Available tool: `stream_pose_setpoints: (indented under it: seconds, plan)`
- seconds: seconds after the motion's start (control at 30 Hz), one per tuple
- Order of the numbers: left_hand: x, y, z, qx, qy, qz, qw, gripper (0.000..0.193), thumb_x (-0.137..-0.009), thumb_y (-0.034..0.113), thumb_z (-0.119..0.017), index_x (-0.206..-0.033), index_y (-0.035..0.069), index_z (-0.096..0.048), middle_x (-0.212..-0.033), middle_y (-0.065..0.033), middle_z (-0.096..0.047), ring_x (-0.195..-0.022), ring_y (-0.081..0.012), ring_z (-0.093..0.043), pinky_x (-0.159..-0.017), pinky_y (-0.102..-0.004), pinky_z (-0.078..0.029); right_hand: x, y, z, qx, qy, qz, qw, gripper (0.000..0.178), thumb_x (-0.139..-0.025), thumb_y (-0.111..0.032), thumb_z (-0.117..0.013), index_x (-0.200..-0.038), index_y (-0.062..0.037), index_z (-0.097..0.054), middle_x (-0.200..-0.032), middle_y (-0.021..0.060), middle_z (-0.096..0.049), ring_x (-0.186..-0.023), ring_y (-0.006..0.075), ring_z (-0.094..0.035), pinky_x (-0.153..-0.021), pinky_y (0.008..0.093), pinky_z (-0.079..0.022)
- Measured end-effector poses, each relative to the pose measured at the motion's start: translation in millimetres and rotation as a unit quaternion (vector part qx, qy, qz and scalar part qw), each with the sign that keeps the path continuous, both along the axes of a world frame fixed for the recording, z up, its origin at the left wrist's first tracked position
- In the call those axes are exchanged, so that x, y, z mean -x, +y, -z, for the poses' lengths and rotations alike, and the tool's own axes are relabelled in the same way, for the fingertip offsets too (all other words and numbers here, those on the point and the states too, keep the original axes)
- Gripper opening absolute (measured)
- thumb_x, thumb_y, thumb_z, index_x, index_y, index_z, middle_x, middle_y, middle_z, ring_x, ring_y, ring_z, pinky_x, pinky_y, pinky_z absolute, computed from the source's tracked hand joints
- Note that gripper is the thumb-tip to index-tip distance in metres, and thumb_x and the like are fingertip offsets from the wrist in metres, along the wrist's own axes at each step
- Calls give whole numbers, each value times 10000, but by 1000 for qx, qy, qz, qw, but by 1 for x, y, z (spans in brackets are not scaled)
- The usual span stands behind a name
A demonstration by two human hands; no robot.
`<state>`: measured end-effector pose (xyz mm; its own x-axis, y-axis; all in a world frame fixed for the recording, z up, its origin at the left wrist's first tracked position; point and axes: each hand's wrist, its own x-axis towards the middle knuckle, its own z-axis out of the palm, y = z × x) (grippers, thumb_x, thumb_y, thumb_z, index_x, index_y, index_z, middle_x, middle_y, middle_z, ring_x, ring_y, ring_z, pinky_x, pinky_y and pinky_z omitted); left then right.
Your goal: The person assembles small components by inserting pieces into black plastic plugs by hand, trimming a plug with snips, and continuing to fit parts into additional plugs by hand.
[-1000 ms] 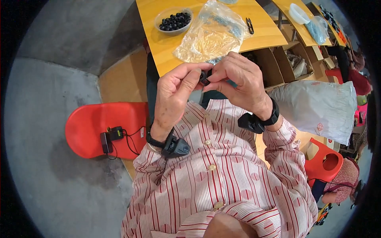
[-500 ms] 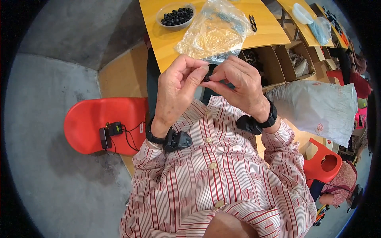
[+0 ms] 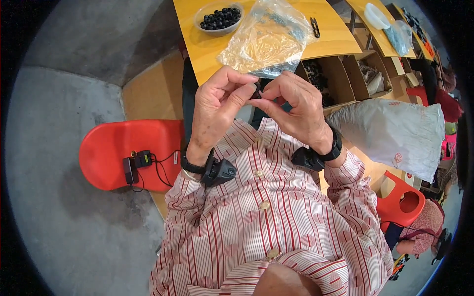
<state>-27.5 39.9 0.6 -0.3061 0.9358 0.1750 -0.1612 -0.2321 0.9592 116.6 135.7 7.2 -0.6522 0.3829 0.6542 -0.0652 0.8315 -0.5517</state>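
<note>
A small black rounded part (image 3: 256,91) is pinched between the thumb and forefinger of my left hand (image 3: 217,106), in front of the table edge. My right hand (image 3: 298,108) closes thumb to forefinger right against the part's right side. Whether those fingertips grip the part itself or some tiny piece at its edge is hidden. Beyond my hands lies a crumpled clear plastic bag (image 3: 264,42) with small bluish pieces in it. To its left, a clear bowl (image 3: 196,20) holds many similar black round parts with holes.
Black thread snips (image 3: 315,27) lie on the yellow table (image 3: 340,42). Open cardboard boxes (image 3: 340,79) and a large white sack (image 3: 390,133) stand at the right. A red stool (image 3: 106,153) carrying black adapters (image 3: 137,165) is at the left; another person (image 3: 422,227) sits far right.
The black part has turned slightly between my fingers and shows more of its side. Both hands have barely shifted, still close together.
</note>
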Motion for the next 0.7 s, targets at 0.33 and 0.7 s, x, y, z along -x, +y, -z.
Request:
stream_pose_setpoints:
  seconds: [0.33,0.7]
  plan:
    - [3,0,0,30,42,25,998,141,-853,-15,-576,-993,-24,-561,-862,-67,-635,-778,-75,-594,-714,-209,-490,0,8,5,-3,-18,1,1000,284,-631,-160,-805,-713,-42,-559,-652,40,-562,-580,163,-542,-502,273,-432]
    - [5,1,-3,37,-25,40,998,330,-831,10,-580,-1107,-13,-399,-837,-83,-614,-771,-92,-578,-707,-215,-466,1,16,-1,-43,-66,-17,997,394,-668,-241,-761,-975,-62,-590,-775,58,-580,-702,229,-571,-629,319,-472]
